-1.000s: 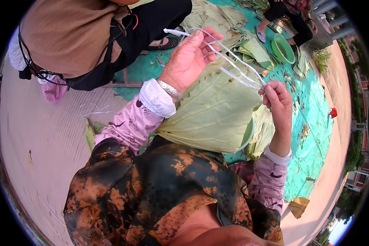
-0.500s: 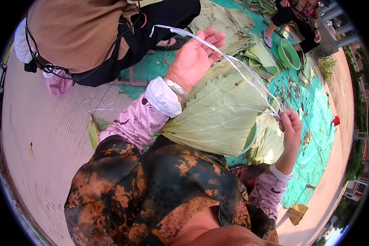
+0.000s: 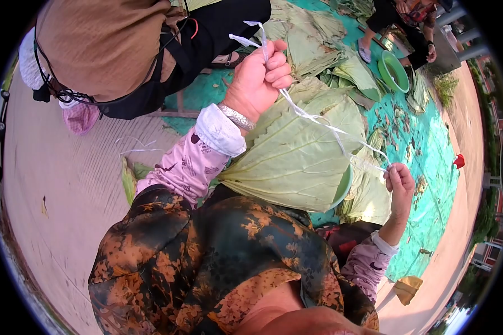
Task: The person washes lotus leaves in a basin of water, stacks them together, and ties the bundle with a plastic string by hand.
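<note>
- our left hand, twelve o'clock, grips white strands
- our right hand, three o'clock, pinches their ends
- at two o'clock they look partly separated, some crossings left

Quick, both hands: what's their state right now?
Left hand: closed, gripping the white strings.
Right hand: closed, fingertips pinching the other end of the strings.
</note>
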`<action>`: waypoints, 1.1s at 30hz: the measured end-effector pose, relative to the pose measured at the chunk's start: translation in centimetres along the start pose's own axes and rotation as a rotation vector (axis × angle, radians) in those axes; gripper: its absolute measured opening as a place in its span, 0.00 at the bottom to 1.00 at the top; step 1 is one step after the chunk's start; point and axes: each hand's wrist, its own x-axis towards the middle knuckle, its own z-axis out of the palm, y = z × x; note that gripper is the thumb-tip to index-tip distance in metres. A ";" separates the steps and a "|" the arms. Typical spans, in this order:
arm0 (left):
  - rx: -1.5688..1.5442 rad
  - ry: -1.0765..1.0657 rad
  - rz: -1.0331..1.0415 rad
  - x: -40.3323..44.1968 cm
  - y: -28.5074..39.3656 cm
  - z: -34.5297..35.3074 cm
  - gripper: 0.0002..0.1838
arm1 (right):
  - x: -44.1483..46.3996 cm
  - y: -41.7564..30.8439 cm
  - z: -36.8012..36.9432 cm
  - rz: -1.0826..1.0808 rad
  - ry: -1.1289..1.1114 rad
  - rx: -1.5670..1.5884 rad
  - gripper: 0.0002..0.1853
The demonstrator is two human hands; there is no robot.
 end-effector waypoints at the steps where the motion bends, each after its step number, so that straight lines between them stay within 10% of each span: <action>1: 0.112 0.086 0.017 -0.4 -0.2 0.8 0.13 | 0.1 -0.1 -0.4 0.041 -0.009 -0.097 0.07; 5: 0.425 0.026 0.008 -1.4 -1.1 2.2 0.13 | 0.8 1.4 -1.7 -0.342 0.391 -1.087 0.11; 11: 0.707 -0.006 -0.095 -2.5 -3.8 4.7 0.14 | 0.3 -11.8 6.5 -0.419 -0.022 0.252 0.16; 33: 1.078 -0.200 -0.136 -2.9 -5.5 5.5 0.12 | 3.5 -13.9 13.9 -0.343 -0.099 0.430 0.06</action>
